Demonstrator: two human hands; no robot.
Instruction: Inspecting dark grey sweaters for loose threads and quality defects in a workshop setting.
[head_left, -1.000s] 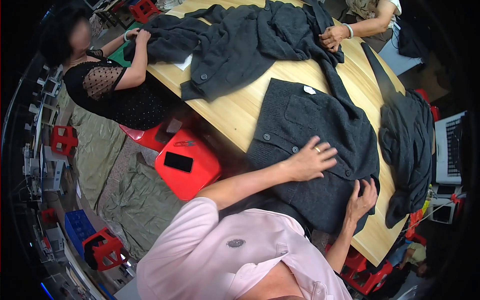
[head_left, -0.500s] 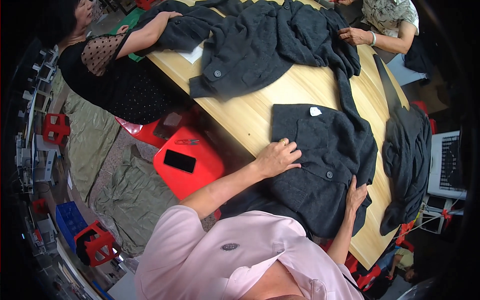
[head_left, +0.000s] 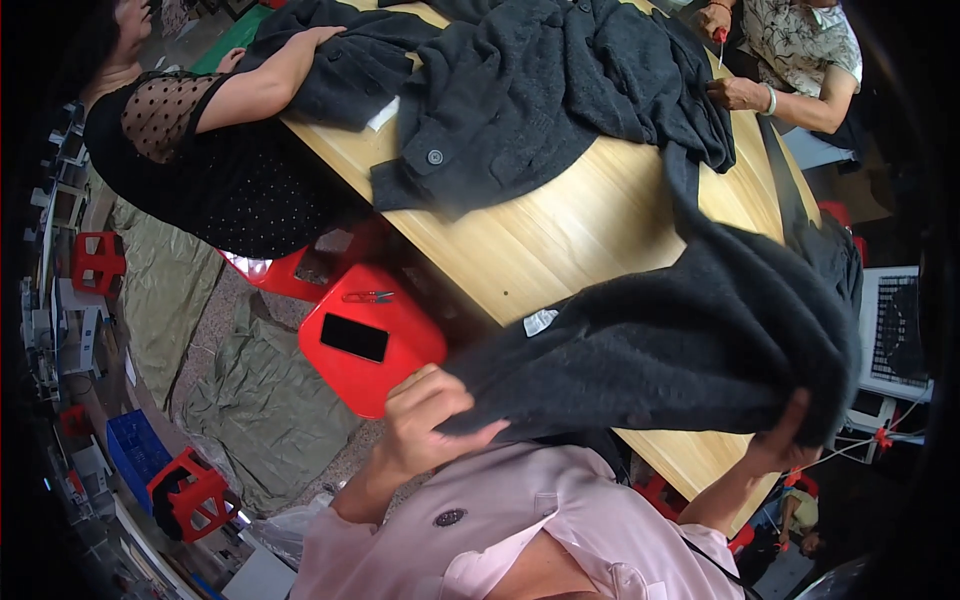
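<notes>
A dark grey knitted cardigan [head_left: 640,370] is stretched between my hands, lifted at its near side and blurred by motion. My left hand [head_left: 428,412] pinches its left end, fingers closed on the cloth. At its lower right edge, my right hand [head_left: 780,440] grips the fabric; it is smeared, and part of its fingers is hidden by the cloth. A small white label [head_left: 540,322] shows along the upper left edge of the cardigan. One narrow part of the garment runs back toward the other dark clothing on the wooden table [head_left: 590,240].
Another dark grey buttoned cardigan [head_left: 500,110] lies farther back. A person in black sleeves [head_left: 180,110] is at the left; another person's hand [head_left: 740,93] touches cloth at the back right. A red stool [head_left: 390,370] holds a phone [head_left: 355,337] and thread snips [head_left: 368,297].
The cardigan, flat on the table before, is now lifted and swung out. My left hand has moved left and nearer; my right hand has moved right and nearer. The label has shifted left.
</notes>
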